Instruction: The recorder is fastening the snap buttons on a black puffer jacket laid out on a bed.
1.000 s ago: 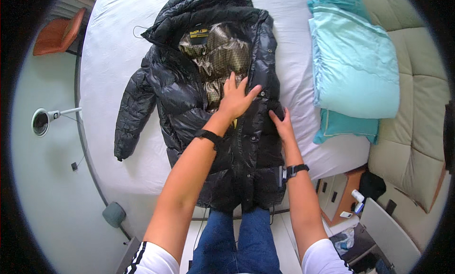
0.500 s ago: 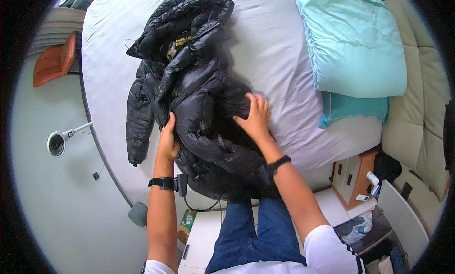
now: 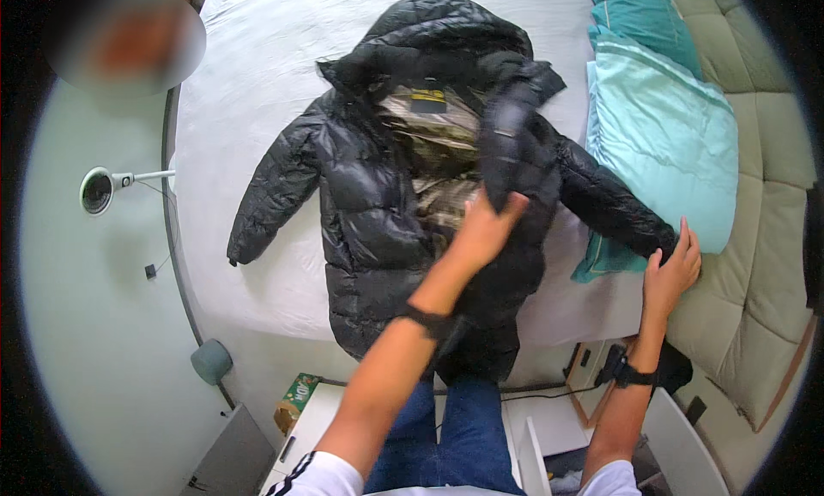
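Note:
A black hooded puffer jacket lies spread face up on the bed, its hood at the far end and its front open on a shiny brown-gold lining. My left hand is closed on the edge of the right front panel; slight blur and the fabric hide some fingers. Out to the right, my right hand grips the cuff end of the jacket's right sleeve, which stretches over the bedding. On the left, the other sleeve lies angled outward on the sheet.
The bed has a pale sheet. A folded light-blue quilt and teal pillows lie at right beside a padded beige headboard. A white fan stands left; an open drawer is near my legs.
The bunched jacket is now spread out, with its lining showing and right sleeve extended. My left hand moved right to the front panel; my right hand moved right to the cuff.

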`<state>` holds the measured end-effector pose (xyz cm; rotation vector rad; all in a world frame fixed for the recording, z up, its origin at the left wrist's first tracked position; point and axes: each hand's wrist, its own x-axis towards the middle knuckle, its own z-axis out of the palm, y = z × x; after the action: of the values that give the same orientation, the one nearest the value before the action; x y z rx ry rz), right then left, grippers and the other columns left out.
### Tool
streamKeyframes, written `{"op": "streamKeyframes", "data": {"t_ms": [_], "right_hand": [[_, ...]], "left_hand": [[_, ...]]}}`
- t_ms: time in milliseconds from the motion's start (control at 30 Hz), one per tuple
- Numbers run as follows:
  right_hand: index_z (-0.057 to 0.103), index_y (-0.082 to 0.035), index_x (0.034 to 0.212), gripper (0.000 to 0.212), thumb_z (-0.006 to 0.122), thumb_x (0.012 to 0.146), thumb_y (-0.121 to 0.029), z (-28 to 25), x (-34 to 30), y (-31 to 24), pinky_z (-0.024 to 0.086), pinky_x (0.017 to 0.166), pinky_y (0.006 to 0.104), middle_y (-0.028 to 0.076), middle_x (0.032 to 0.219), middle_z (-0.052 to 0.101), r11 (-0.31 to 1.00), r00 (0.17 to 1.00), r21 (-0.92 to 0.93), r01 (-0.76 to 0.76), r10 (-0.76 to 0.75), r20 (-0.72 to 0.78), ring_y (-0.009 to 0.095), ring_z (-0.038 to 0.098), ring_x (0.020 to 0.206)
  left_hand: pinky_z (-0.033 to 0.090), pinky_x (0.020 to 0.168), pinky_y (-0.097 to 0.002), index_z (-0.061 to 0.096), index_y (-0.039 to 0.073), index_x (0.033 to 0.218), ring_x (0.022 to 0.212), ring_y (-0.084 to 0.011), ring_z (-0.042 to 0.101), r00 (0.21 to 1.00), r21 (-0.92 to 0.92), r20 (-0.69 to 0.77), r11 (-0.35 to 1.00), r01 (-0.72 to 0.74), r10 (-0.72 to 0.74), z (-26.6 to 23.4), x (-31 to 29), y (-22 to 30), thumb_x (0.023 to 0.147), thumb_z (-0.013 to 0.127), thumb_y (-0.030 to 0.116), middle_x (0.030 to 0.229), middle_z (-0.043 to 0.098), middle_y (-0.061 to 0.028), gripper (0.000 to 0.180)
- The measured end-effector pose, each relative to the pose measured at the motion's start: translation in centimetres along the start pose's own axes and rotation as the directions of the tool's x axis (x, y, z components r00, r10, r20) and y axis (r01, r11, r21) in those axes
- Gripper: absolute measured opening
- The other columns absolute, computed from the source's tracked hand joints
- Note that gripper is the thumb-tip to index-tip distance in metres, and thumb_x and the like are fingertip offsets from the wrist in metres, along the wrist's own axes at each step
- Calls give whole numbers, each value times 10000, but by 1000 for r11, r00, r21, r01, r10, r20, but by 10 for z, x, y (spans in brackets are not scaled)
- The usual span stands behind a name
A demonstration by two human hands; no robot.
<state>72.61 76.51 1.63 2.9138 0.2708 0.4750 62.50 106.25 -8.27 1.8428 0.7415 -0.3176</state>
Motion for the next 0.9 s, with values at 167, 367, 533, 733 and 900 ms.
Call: {"op": "streamKeyframes", "data": {"t_ms": [167, 367, 533, 733, 900], "right_hand": [[527, -52, 1404, 581, 656, 841, -113, 0, -29, -109, 319, 1124, 444, 142, 1364, 564, 779, 973, 594, 202, -229, -29, 319, 488, 1293], [439, -213, 1520, 769, 723, 841, -438, 92, -83, -208, 109, 1142, 725, 112, 1652, 216, 781, 817, 576, 240, -483, 314, 404, 104, 1531], [490, -185, 1491, 720, 688, 873, -496, 164, -81, -208, 53, 1168, 716, 114, 1669, 214, 651, 557, 718, 245, -701, 445, 436, 72, 1537], [680, -50, 1230, 337, 665, 941, -223, 96, -100, -155, 497, 990, 364, 121, 1248, 691, 222, 670, 887, -405, -588, 453, 278, 643, 1176], [698, -52, 1143, 306, 661, 931, -270, -32, -158, -57, 511, 950, 408, 151, 1135, 696, 467, 617, 871, -152, -643, 453, 342, 651, 1078]], "left_hand": [[137, 1153, -713, 550, 12, 1371, 1439, -344, 375, 891, 565, -34, 744, -356, 452, 44, -1, -26, 905, 586, 639, 1462, 500, -204, 782], [178, 1140, -685, 623, 184, 1308, 1448, -254, 362, 928, 846, 67, 472, -248, 367, -53, 4, -107, 941, 618, 444, 1511, 479, -80, 450], [84, 1100, -805, 574, 183, 1373, 1553, -231, 142, 963, 820, 244, 506, -268, 114, -106, 12, -166, 997, 534, 485, 1672, 208, -45, 484], [522, 942, -375, 680, 49, 1171, 1078, -323, 692, 862, 154, 72, 848, -507, 503, -108, -58, -132, 924, 692, 128, 1145, 730, -116, 259], [469, 588, -235, 694, -18, 1081, 675, -100, 619, 929, -90, -235, 945, -315, 287, -177, -193, -46, 998, 596, 47, 811, 706, -78, 145]]}}
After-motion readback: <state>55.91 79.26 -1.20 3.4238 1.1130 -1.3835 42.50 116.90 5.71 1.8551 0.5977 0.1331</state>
